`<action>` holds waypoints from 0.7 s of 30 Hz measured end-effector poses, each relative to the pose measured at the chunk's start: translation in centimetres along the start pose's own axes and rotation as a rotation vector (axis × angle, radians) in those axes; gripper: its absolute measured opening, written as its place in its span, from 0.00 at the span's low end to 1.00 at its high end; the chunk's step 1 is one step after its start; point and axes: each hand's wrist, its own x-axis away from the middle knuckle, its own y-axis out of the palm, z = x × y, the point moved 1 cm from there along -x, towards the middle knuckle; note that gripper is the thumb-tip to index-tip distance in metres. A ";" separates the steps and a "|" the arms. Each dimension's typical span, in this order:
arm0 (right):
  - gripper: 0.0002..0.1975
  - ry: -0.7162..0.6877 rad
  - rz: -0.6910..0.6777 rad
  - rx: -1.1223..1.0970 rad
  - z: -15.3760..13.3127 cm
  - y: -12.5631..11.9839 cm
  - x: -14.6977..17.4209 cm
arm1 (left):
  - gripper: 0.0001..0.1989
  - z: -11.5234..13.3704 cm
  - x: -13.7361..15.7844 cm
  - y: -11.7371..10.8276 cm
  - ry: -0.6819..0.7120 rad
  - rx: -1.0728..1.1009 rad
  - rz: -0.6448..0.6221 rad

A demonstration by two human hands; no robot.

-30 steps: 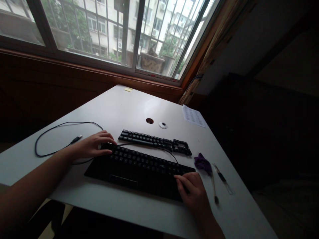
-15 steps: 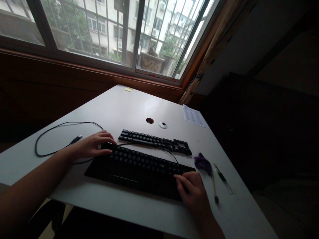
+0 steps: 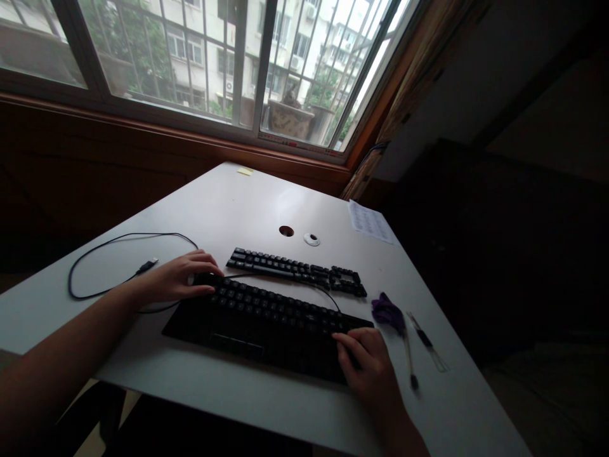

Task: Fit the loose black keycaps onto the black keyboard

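Note:
A black keyboard (image 3: 280, 309) with a wide front palm area lies at an angle on the white table. My left hand (image 3: 188, 277) grips its left end, with the thumb in front and the fingers over the back edge. Over the keyboard's right end, my right hand (image 3: 364, 352) is closed, thumb and forefinger pinched at the front row of keys. Whether a keycap sits between those fingertips cannot be made out. Just behind the keyboard, black keycaps (image 3: 280, 265) lie close together in rows. A dark cable (image 3: 314, 284) runs between them and the keyboard.
The cable's USB plug (image 3: 147, 266) rests on the left. To the right lie a purple cloth (image 3: 387, 312), a thin brush (image 3: 413, 381) and a wire-ended tool (image 3: 428, 346). Farther back are a table hole (image 3: 286, 231), a white ring (image 3: 311, 239) and a printed sheet (image 3: 371, 223).

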 end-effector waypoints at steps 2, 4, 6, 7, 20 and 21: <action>0.10 -0.001 -0.004 0.001 0.0 0.0 0.0 | 0.15 -0.1 0.0 0.0 0.003 -0.003 -0.006; 0.10 0.006 0.001 -0.003 0.0 0.0 0.1 | 0.15 -0.1 0.0 0.0 0.002 -0.010 -0.010; 0.09 0.028 0.032 -0.005 0.1 -0.2 0.1 | 0.14 -0.1 0.0 0.0 0.008 -0.017 -0.011; 0.08 0.046 0.056 0.000 0.1 -0.3 0.1 | 0.14 -0.1 0.0 0.0 0.011 -0.020 -0.011; 0.14 0.582 0.350 0.001 2.7 -1.1 0.9 | 0.15 -0.6 0.2 0.2 -0.006 -0.013 -0.038; 0.16 0.633 0.334 -0.039 2.9 -0.9 0.9 | 0.15 -0.6 0.2 0.1 -0.004 -0.009 -0.033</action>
